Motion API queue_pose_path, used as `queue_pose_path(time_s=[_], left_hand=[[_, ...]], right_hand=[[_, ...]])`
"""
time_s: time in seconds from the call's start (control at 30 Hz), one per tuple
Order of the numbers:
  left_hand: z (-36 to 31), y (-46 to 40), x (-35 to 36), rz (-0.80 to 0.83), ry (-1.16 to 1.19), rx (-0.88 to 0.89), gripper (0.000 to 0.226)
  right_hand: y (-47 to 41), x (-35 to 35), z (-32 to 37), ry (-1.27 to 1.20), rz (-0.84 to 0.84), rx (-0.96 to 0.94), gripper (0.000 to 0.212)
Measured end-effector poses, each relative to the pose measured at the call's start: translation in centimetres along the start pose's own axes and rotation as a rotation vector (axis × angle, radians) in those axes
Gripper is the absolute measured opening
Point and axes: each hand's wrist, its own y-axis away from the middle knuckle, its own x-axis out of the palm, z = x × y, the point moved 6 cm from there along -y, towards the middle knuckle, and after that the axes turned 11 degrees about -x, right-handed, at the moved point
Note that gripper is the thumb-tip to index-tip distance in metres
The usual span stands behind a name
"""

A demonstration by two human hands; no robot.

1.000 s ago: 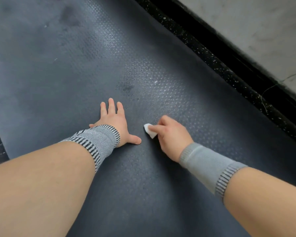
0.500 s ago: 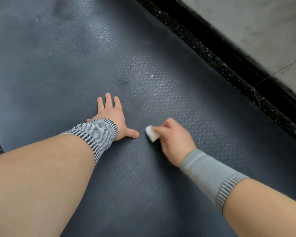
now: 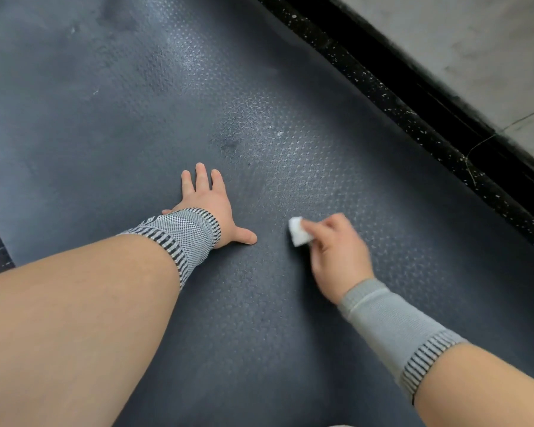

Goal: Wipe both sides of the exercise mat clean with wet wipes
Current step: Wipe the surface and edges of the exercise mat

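Wiping in progress, upper face of mat only.
Right hand (image 3: 336,251) fingers curled, pinching folded wet wipe (image 3: 299,231) against exercise mat (image 3: 290,318); left hand (image 3: 208,204) flat, fingers straight, bracing. Dark smudge (image 3: 228,145) ahead judged unwiped; underside hidden, presumably undone. Right hand motion-blurred; mat's extent cut off.

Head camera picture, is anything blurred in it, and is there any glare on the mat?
In the head view the right hand gripping the white wipe is smeared by motion blur, while the left hand lying flat looks sharp; a pale sheen lies on the exercise mat beyond the hands; the wide lens bends the mat's right edge.
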Motion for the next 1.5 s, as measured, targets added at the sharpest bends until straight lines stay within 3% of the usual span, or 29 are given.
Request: queue_pose_path(time_s=[0.07, 0.13, 0.3, 0.37, 0.5, 0.57, 0.7, 0.77, 0.83, 0.93, 0.97, 1.03, 1.13, 1.2, 1.27, 1.37, 1.43, 1.5], left_hand=[[0.0, 0.0, 0.0, 0.005, -0.001, 0.000, 0.148], [0.0, 0.0, -0.1, 0.007, -0.003, 0.001, 0.148], [0.0, 0.2, -0.1, -0.002, 0.001, 0.006, 0.148], [0.0, 0.2, -0.1, -0.006, 0.006, 0.006, 0.148], [0.0, 0.2, -0.1, 0.012, 0.007, 0.003, 0.148], [0.0, 0.1, 0.0, 0.018, 0.012, 0.005, 0.148], [0.1, 0.3, -0.1, 0.010, 0.005, 0.023, 0.147], [0.1, 0.4, -0.2, 0.013, -0.023, 0.043, 0.147], [0.2, 0.3, -0.5, 0.029, -0.067, 0.056, 0.145], [0.6, 0.1, -1.0, 0.061, -0.139, 0.058, 0.142], [0.6, 0.1, -1.1, 0.071, -0.147, 0.057, 0.141], [0.7, 0.1, -1.3, 0.081, -0.142, 0.045, 0.139], [0.7, 0.2, -1.3, 0.058, -0.116, 0.018, 0.139], [1.1, 0.4, -1.2, 0.015, -0.100, 0.021, 0.137], [1.9, 0.6, -0.8, -0.019, -0.063, 0.011, 0.136], [3.3, 0.8, 0.0, -0.029, 0.038, -0.095, 0.141], [3.7, 0.8, 0.4, 0.004, 0.101, -0.135, 0.145], [3.9, 0.6, 0.6, 0.015, 0.127, -0.125, 0.145]], right_hand=[[-0.3, -1.3, -3.5, 0.075, -0.094, 0.240, 0.031], [0.4, -1.1, -4.0, 0.095, -0.091, 0.324, 0.033], [1.7, 1.7, 3.5, 0.004, 0.141, -0.101, 0.025], [-0.3, 1.4, 2.7, -0.026, 0.163, -0.131, 0.023], [-5.1, -0.8, -4.0, 0.108, -0.068, 0.262, 0.032], [-5.2, -0.2, -3.9, 0.118, -0.059, 0.334, 0.031], [-2.5, 3.1, 3.4, 0.043, 0.136, -0.092, 0.020], [-3.0, 3.5, 3.7, 0.015, 0.220, -0.184, 0.023], [-5.6, 2.3, 1.3, 0.049, 0.110, -0.091, 0.028], [-7.7, 0.4, -3.2, 0.121, -0.073, 0.250, 0.030], [-7.4, 0.7, -3.1, 0.123, -0.079, 0.287, 0.029], [-6.3, 2.3, -0.6, 0.108, -0.018, 0.188, 0.027], [-3.7, 4.7, 4.8, 0.077, 0.183, -0.135, 0.022], [-4.9, 4.4, 4.8, 0.045, 0.238, -0.200, 0.025], [-8.0, 2.6, 2.6, 0.077, 0.105, -0.100, 0.026], [-12.0, 0.2, -2.0, 0.177, -0.050, 0.202, 0.029], [-12.5, 0.8, -2.5, 0.185, -0.028, 0.313, 0.025], [-11.6, 2.7, 0.0, 0.169, 0.044, 0.241, 0.023]])
